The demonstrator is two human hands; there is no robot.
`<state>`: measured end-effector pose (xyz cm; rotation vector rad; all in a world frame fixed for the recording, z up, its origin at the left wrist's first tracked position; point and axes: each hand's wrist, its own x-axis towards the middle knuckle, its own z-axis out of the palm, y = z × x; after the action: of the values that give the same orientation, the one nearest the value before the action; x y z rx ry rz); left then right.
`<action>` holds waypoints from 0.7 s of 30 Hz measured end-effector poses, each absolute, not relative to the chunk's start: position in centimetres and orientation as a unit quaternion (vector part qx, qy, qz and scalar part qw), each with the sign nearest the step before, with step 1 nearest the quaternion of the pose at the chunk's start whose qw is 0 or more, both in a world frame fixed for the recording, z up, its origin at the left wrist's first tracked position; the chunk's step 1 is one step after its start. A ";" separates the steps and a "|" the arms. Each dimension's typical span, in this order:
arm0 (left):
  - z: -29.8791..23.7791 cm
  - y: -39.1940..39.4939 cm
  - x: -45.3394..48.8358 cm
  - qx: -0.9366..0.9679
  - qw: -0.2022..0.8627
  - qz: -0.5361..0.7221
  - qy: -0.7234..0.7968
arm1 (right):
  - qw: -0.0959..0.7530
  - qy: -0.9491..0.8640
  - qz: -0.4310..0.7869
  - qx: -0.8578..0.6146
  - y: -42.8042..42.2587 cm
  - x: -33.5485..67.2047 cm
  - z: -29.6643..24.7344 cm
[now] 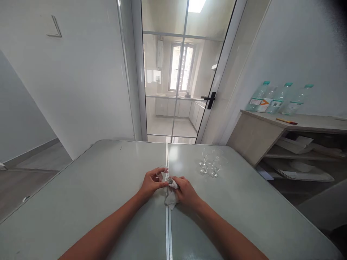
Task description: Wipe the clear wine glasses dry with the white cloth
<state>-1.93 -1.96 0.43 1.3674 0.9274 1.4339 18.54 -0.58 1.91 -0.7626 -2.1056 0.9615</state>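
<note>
My left hand [150,184] is closed around the clear bowl of a stemmed glass [162,174], which is tilted over the middle of the table. Close beside it, my right hand [184,189] grips a crumpled whitish cloth [170,198]. Part of the cloth hangs below the fingers toward the table seam. The cloth meets the glass near my left thumb; the foot and stem of the glass are mostly covered there. To the right, several clear stemmed glasses [208,164] stand upright in a close group on the table.
The pale table [121,216] has a light seam down its middle. A glass door [177,83] with a black handle stands beyond it. At right, a shelf unit [257,133] holds several plastic bottles [276,101], a brush [286,121] and papers.
</note>
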 end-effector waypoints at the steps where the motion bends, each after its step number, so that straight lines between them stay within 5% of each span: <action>1: 0.4 -2.0 -1.9 0.555 0.457 0.584 0.377 | 0.350 -0.814 0.358 -0.295 -0.5 18.6 2.0; 9: 0.7 -2.3 -1.8 0.572 0.491 0.562 0.340 | 0.376 -0.522 0.704 -0.301 -0.6 18.1 0.5; 21: 0.8 -2.5 -1.8 0.623 0.450 0.538 0.345 | 0.304 -0.776 0.488 -0.259 -0.8 18.4 2.3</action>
<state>-1.83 -2.45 0.79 1.5407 0.8541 1.3295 18.44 -0.82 2.29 -0.6859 -2.0572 1.2928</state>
